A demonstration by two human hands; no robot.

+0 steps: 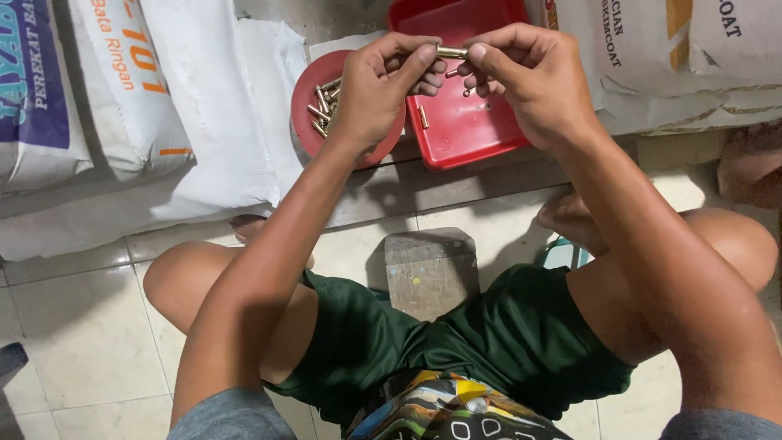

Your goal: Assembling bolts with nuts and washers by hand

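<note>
Sitting low over a pale tiled floor (90, 342), a person in dark green shorts (489, 342) has both knees spread, with a small worn grey wooden block (430, 273) on the tiles between them. Beyond it, both forearms reach forward and meet above the containers. The left hand (379, 85) and the right hand (525, 77) pinch a short brass-coloured metal tube (452, 52) between them, thumb and forefinger of each closed on one end, the other fingers curled. Under the left hand sits a round red plastic lid (305, 102) holding a heap of similar tubes. Just beside it, under the right hand, lies a red rectangular plastic tray (468, 126) with a few loose pieces. Farthest off, large white woven sacks (204, 106) lean on both sides.
</note>
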